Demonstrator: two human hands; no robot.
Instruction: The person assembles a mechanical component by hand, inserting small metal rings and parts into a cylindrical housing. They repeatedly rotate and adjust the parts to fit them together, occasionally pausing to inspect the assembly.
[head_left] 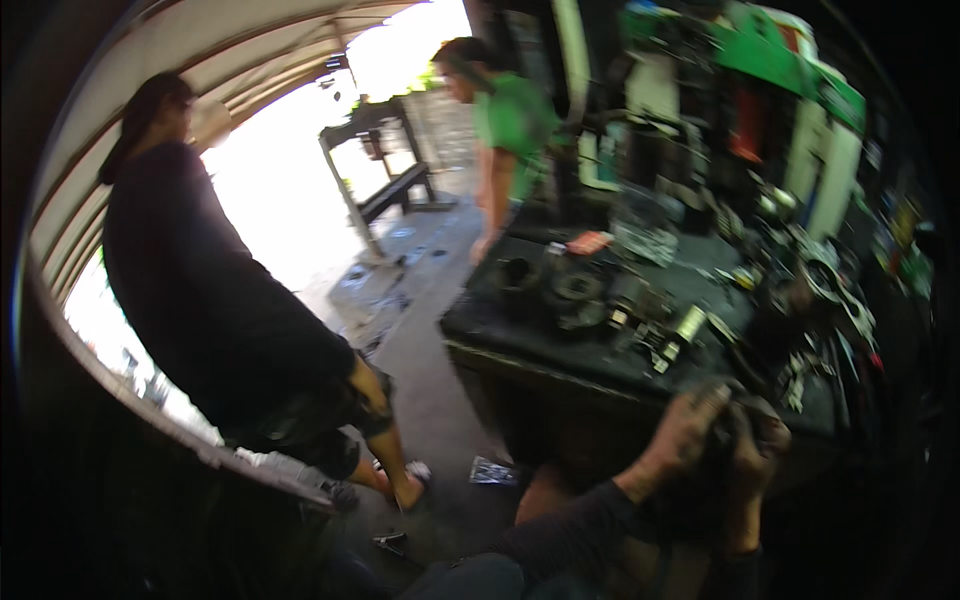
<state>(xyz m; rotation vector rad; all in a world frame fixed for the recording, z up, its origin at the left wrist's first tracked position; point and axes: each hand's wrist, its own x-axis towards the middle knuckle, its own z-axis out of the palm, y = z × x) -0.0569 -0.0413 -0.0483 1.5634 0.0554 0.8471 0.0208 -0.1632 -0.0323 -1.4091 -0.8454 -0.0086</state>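
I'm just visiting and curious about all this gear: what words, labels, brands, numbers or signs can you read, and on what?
No text can be read.
Red packet on the bench: any print too blurred.
Flat packet on the floor: too small.
Green panel: too blurred.

Ribbed roof; glaring daylight; grey floor; dark workbench.

My bare left hand is just left of my bare right hand, at the near side of the black flat-topped workbench. On it, the crumpled clear plastic bag lies behind the shiny cylindrical metal part. Left stands the dark-clothed person.
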